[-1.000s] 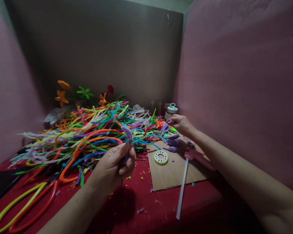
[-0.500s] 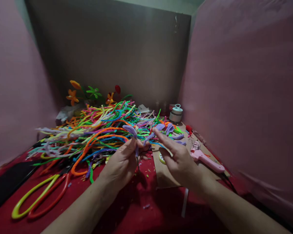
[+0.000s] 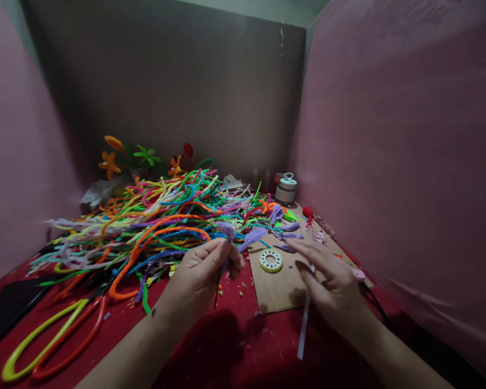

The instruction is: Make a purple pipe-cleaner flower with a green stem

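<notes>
A fuzzy purple petal-shaped piece (image 3: 227, 229) rises above the left hand (image 3: 202, 267), pinched between thumb and fingers; a rounded fuzzy purple petal (image 3: 255, 235) juts beside them. The right hand (image 3: 334, 278), fingers loosely parted, is over flat brown cardboard (image 3: 273, 300); whether it touches the straight translucent stick (image 3: 303, 335) cannot be told.

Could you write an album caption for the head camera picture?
Left hand pinching fuzzy purple petals before a heap of colourful pipe cleaners, right hand by a pink glue gun.
</notes>
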Available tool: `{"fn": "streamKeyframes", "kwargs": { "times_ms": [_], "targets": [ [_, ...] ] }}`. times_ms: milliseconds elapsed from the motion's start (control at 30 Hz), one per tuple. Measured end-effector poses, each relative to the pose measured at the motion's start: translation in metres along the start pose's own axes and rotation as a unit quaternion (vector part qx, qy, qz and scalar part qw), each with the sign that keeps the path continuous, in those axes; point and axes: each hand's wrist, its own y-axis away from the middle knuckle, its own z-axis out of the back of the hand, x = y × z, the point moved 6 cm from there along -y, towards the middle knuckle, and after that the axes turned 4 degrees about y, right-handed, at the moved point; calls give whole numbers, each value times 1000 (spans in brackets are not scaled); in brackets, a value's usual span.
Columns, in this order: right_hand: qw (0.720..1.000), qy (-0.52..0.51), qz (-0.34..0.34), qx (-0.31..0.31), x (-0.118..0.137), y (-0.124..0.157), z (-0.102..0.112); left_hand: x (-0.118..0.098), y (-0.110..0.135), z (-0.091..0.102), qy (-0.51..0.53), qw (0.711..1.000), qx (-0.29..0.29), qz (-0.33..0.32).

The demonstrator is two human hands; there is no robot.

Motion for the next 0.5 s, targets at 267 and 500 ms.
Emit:
{"fn": "streamKeyframes", "kwargs": {
  "times_ms": [267,500],
  "targets": [
    [919,343,-150,123,-105,39,22,-2,1,-6,-79,997,10,-9],
    [938,302,-135,102,-107,37,16,-2,-3,-1,-14,1000,-15,-9]
  ]
}}
